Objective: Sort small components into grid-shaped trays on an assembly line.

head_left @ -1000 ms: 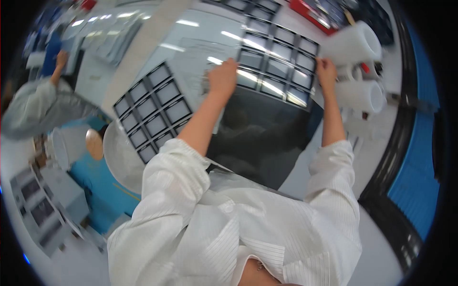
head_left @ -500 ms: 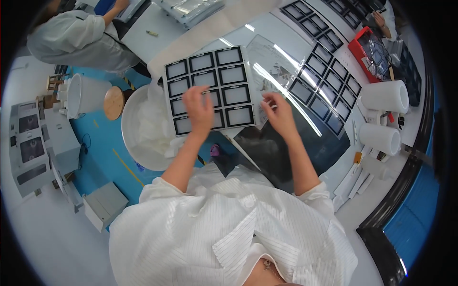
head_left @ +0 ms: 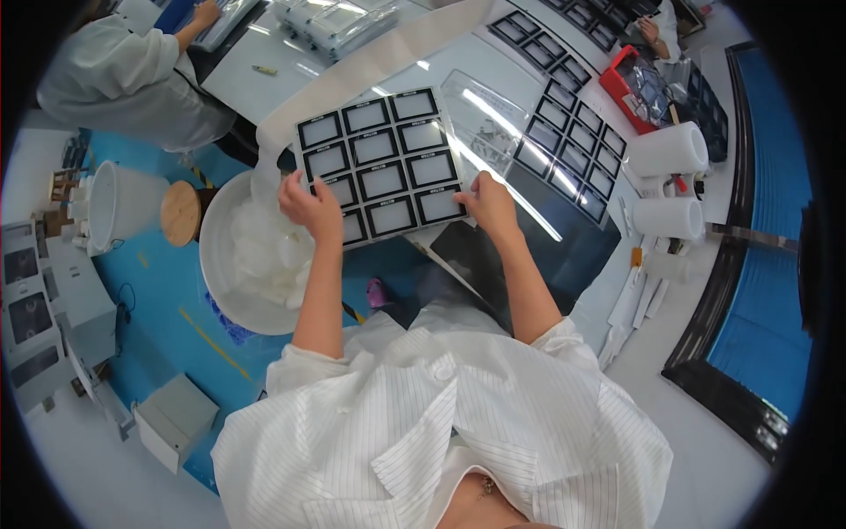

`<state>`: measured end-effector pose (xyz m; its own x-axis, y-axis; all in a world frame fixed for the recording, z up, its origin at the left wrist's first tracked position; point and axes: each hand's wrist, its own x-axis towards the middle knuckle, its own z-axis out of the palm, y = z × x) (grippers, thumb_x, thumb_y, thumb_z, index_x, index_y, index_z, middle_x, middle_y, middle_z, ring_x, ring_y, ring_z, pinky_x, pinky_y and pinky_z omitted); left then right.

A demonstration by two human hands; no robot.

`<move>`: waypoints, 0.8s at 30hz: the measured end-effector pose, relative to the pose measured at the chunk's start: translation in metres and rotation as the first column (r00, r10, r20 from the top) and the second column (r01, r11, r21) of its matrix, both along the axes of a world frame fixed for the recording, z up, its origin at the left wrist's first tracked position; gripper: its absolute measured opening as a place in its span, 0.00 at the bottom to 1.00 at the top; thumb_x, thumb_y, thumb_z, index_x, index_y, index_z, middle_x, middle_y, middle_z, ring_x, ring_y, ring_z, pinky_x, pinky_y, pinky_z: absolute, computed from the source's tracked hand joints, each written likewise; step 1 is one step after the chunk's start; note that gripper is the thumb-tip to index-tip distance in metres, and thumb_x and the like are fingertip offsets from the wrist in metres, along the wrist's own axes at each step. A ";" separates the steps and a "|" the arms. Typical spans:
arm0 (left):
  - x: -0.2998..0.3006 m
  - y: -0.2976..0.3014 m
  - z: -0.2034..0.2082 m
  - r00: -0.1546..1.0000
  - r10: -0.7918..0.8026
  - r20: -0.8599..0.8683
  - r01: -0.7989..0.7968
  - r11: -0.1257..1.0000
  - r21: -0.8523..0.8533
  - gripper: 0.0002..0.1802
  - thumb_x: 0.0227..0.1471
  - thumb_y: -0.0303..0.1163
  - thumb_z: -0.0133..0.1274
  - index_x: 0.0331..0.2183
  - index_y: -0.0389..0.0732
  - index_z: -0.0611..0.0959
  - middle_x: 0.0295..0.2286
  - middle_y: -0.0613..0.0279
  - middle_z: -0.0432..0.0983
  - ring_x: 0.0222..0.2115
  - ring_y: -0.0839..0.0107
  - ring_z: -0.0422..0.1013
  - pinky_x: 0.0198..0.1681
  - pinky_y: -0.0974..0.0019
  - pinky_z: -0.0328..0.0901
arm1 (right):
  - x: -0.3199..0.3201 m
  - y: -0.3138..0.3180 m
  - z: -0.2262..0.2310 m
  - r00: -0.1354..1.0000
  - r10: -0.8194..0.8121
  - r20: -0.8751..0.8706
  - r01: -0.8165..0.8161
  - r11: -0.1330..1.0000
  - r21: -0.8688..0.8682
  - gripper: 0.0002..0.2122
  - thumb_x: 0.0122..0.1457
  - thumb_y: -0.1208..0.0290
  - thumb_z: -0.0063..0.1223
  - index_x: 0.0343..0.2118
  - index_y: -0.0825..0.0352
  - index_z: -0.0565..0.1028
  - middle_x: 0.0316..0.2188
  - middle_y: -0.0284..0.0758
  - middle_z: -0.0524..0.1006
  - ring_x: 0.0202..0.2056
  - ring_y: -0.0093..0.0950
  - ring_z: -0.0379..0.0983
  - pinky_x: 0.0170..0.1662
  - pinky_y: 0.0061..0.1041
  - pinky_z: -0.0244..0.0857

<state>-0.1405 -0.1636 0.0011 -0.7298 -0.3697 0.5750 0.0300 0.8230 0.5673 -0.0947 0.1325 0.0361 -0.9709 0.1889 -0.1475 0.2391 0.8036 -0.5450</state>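
A sheet of black-framed rectangular panels (head_left: 382, 181) with pale centres lies tilted in front of me, partly past the table's near edge. At its left edge is my left hand (head_left: 313, 210), thumb over the panels and fingers round the outer side. My right hand (head_left: 491, 208) pinches the lower right edge between thumb and fingers. Right of it, a clear film (head_left: 485, 123) lies on the table, with a dark sheet (head_left: 529, 256) nearer me. Another sheet of black-framed panels (head_left: 573, 145) rests farther right.
A large white tub (head_left: 211, 256) with crumpled film stands below the table's left side, near a round wooden stool (head_left: 181, 214). White rolls (head_left: 670, 150) and a red tray (head_left: 630, 93) sit at the right. A co-worker (head_left: 115, 79) works at the far left, and another person's hand (head_left: 649, 31) shows far right.
My left hand has moved off the middle of the panel sheet to its left edge. My right hand has come in to the sheet's right edge. The view has shifted slightly.
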 end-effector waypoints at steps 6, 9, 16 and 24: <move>0.050 -0.028 -0.006 0.934 0.028 0.356 -0.068 0.993 0.099 0.20 0.53 0.33 0.50 0.47 0.37 0.71 0.49 0.47 0.63 0.51 0.50 0.58 0.54 0.51 0.53 | -0.080 -0.001 -0.018 0.951 0.002 -0.308 -0.098 0.950 -0.297 0.16 0.49 0.63 0.62 0.36 0.69 0.72 0.31 0.41 0.76 0.32 0.35 0.73 0.35 0.30 0.67; 0.050 -0.014 -0.009 0.930 -0.050 0.364 -0.022 0.981 0.191 0.20 0.56 0.35 0.47 0.47 0.34 0.70 0.48 0.45 0.63 0.50 0.48 0.59 0.53 0.52 0.55 | -0.148 0.006 -0.026 0.896 0.069 -0.438 -0.177 0.962 -0.210 0.20 0.47 0.60 0.64 0.39 0.67 0.72 0.37 0.42 0.74 0.38 0.37 0.72 0.41 0.32 0.67; 0.060 -0.004 -0.016 0.954 -0.011 0.301 -0.030 0.991 0.131 0.23 0.58 0.38 0.45 0.50 0.33 0.66 0.46 0.43 0.66 0.47 0.46 0.63 0.50 0.52 0.58 | -0.198 -0.006 -0.026 0.923 0.273 -0.270 -0.278 0.960 0.021 0.30 0.37 0.53 0.71 0.42 0.64 0.71 0.40 0.44 0.72 0.44 0.42 0.69 0.48 0.36 0.64; 0.054 0.006 -0.008 0.925 0.134 0.356 -0.157 0.987 0.037 0.23 0.58 0.40 0.45 0.51 0.38 0.66 0.49 0.49 0.66 0.50 0.50 0.62 0.50 0.53 0.58 | -0.220 -0.014 -0.018 0.949 0.302 -0.089 -0.289 0.948 0.131 0.36 0.30 0.44 0.71 0.39 0.66 0.72 0.39 0.49 0.72 0.44 0.46 0.68 0.47 0.38 0.64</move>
